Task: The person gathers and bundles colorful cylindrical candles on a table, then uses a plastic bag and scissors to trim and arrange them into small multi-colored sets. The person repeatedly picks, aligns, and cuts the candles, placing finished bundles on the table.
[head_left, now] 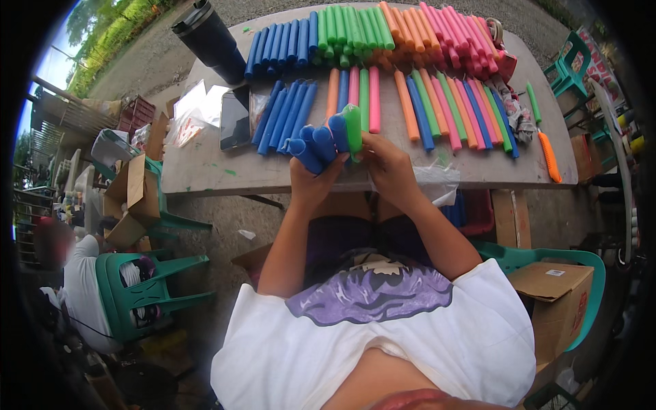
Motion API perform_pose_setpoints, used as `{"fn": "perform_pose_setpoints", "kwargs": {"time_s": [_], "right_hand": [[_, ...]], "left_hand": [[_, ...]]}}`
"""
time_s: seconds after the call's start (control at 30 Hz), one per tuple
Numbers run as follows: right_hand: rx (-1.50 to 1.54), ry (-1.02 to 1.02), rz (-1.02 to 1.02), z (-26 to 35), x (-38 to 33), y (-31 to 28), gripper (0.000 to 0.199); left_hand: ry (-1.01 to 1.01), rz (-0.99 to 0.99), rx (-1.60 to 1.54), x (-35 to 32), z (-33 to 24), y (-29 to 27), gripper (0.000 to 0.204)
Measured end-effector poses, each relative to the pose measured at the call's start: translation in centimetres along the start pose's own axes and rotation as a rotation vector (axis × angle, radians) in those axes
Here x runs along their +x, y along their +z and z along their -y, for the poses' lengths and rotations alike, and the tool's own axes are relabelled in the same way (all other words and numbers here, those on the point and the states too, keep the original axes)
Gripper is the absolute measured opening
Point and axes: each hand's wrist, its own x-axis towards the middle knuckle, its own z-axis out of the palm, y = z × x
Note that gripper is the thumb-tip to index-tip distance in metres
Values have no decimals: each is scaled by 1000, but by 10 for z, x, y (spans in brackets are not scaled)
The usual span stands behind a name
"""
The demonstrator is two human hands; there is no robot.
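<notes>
A bunch of blue candles (322,142) is gripped in my left hand (316,183), above the near edge of the table. Their ends point up and toward me. Against the right side of the bunch stands a green candle (352,126). The fingers of my right hand (388,165) are closed at its lower part; the fingertips are partly hidden. Just beyond my hands lie an orange, a blue, a pink and a green candle (364,102) side by side. Left of these is a small group of loose blue candles (287,116).
Stacked candles (355,31), sorted by colour, line the table's (205,174) far side. A mixed-colour row (451,113) lies at right. A dark tumbler (210,39), a phone (235,119), clear plastic (437,179) and an orange-handled tool (549,157) also lie there. A person (82,287) sits at left.
</notes>
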Motion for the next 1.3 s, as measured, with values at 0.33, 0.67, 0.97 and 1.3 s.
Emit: {"fn": "perform_pose_setpoints", "kwargs": {"time_s": [0.33,0.67,0.97,1.3], "right_hand": [[21,-7,10,-5,7,-2,49],[67,-71,11,1,9,13,45],[-307,418,-32,-3,56,-41,51],[-789,108,-138,-43,77,-41,51]], "left_hand": [[-18,-27,11,8,3,5,21],[24,41,-19,4,26,-1,30],[-28,-17,-245,11,17,3,33],[-235,-146,442,60,-28,-22,45]]}}
